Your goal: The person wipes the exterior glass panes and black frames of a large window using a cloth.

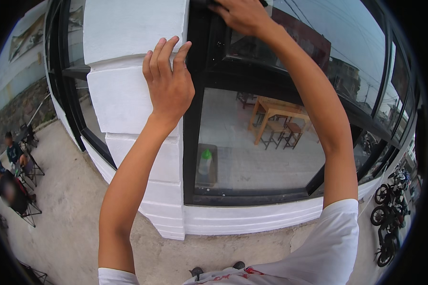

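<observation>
My left hand (169, 83) is raised before a white-painted block pillar (135, 99), its fingers apart and nothing in it. Its fingertips are near the pillar's edge beside the black window frame (194, 117); whether they touch is unclear. Higher up, my right hand (244, 14) reaches to the upper part of that frame, partly cut off by the top of the picture. Something dark shows beside its fingers, but I cannot tell whether it is held. Below my right arm, the lower glass pane (260, 167) lets the room inside show through.
Behind the glass stand a wooden table (278, 107) with stools and a green-capped bottle (205, 162) in a tray. At left, people sit on folding chairs (32, 167). Several parked motorcycles (387, 217) line the right. Concrete paving (164, 256) lies underfoot.
</observation>
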